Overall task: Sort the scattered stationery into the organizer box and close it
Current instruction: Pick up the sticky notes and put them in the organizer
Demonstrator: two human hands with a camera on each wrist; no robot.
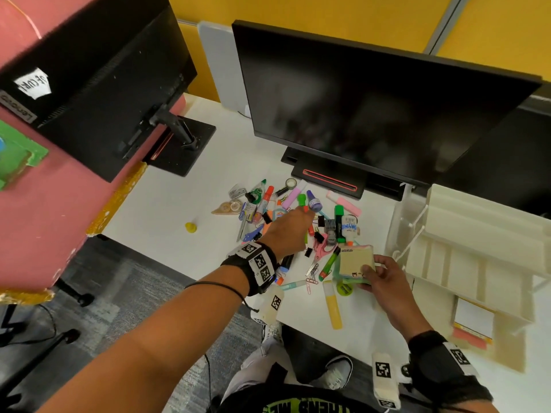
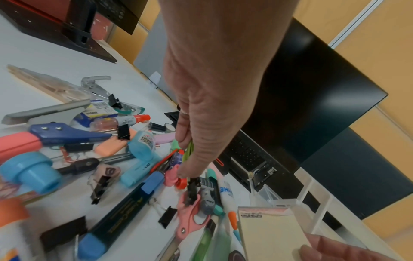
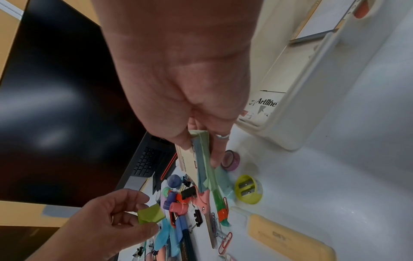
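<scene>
Scattered stationery (image 1: 298,222) lies in a heap on the white desk (image 1: 179,204): markers, glue, binder clips, pink scissors (image 1: 322,248). My left hand (image 1: 307,214) reaches over the heap and pinches a small lime-green sticky pad (image 3: 150,213) between thumb and fingers (image 2: 181,141); the head view hides that pad. My right hand (image 1: 365,278) grips a stack of sticky note pads (image 1: 354,262), beige on top with blue and green below (image 3: 201,155), just above the desk. The cream organizer box (image 1: 465,234) stands open to the right of that hand.
A yellow highlighter (image 1: 333,308) and a yellow-green sharpener (image 3: 248,189) lie near the desk's front edge. A black monitor (image 1: 372,114) stands behind the heap, a second one (image 1: 104,84) at the left. A small yellow item (image 1: 190,227) sits alone left of the heap.
</scene>
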